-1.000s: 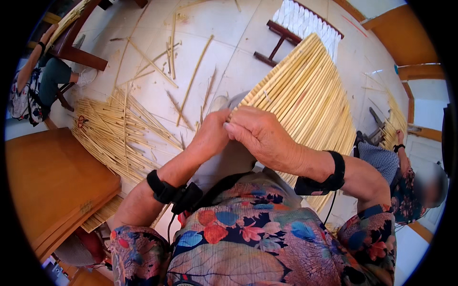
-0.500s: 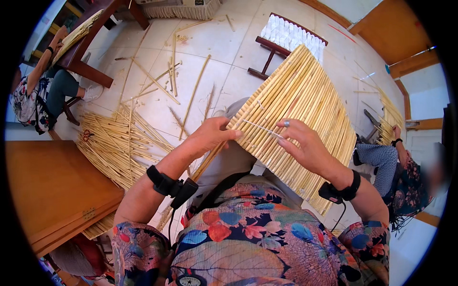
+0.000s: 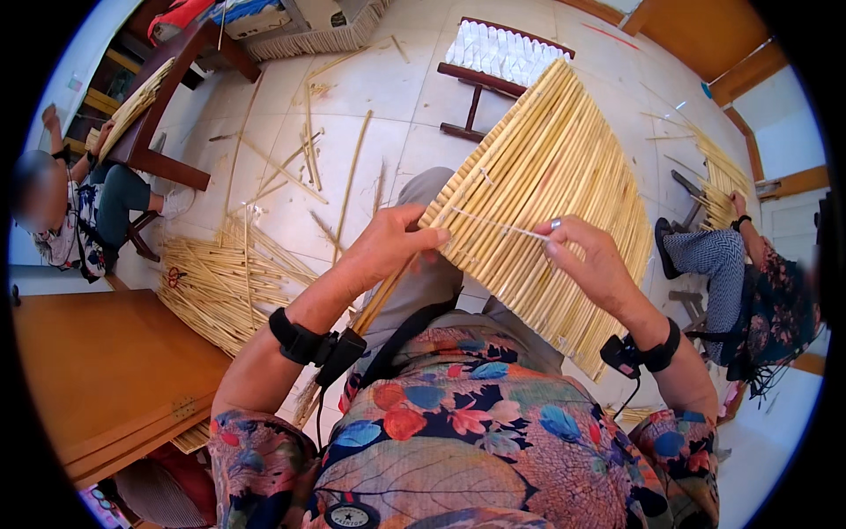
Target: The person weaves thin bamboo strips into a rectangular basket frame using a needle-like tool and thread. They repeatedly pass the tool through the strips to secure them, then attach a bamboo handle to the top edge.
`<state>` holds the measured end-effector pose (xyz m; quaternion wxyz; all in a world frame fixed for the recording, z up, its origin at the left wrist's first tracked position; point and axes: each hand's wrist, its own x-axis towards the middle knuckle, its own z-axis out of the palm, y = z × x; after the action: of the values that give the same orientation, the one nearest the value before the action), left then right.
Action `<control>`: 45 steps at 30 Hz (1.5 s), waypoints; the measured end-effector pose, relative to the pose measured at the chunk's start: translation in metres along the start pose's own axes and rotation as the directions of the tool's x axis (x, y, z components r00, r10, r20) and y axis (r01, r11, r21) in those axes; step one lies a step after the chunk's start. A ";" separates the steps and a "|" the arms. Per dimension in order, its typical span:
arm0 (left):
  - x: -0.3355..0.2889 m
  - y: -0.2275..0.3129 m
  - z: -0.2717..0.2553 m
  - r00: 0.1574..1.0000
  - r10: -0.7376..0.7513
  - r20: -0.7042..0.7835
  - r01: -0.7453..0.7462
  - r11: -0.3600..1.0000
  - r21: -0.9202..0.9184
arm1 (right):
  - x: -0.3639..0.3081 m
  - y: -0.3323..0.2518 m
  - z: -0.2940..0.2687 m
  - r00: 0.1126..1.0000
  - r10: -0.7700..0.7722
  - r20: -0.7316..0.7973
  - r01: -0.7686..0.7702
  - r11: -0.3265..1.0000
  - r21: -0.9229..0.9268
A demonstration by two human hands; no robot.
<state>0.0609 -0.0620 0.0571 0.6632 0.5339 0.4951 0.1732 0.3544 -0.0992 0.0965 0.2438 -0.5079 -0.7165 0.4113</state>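
A mat of straw-yellow reed stalks (image 3: 564,159), tied side by side, lies slanted across my lap. My left hand (image 3: 398,242) grips its left edge, thumb on top and fingers tucked beneath. A thin white string (image 3: 498,223) comes out of the mat near that edge and runs taut to my right hand (image 3: 589,263). Thumb and forefinger of that hand pinch the string above the stalks, and a metal ring sits on one finger. Small white knots show along the mat's stitched rows.
Loose reed stalks (image 3: 207,295) with red-handled scissors (image 3: 176,278) on them lie at left, by a wooden cabinet (image 3: 115,370). A stool with a white woven seat (image 3: 498,57) stands ahead. One person (image 3: 75,203) works at the far left, another (image 3: 758,291) at the right.
My right hand has moved right and away from the left hand, drawing the string longer and tighter. The left hand keeps its grip on the mat's edge. The whole view has shifted slightly.
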 end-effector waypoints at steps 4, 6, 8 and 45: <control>-0.002 0.012 0.013 0.999 0.042 -0.014 -0.044 0.987 -0.155 | -0.009 0.010 -0.007 0.994 0.105 -0.014 -0.098 0.957 0.273; -0.006 0.016 0.015 0.998 0.054 -0.012 -0.055 0.977 -0.208 | -0.011 0.005 -0.014 0.985 0.172 0.030 -0.168 0.881 0.442; -0.008 0.015 0.020 0.997 0.076 -0.009 -0.076 0.974 -0.213 | -0.018 0.007 -0.017 0.979 0.186 0.089 -0.202 0.778 0.595; -0.052 0.099 0.005 0.717 0.625 -0.308 -0.514 0.773 0.372 | -0.027 -0.061 -0.117 0.819 -0.197 -0.540 0.309 0.943 0.124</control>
<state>0.0719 -0.0674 0.1682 0.3795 0.6936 0.4520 0.4131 0.4218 -0.0937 0.2129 0.5321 -0.4717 -0.6385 0.2945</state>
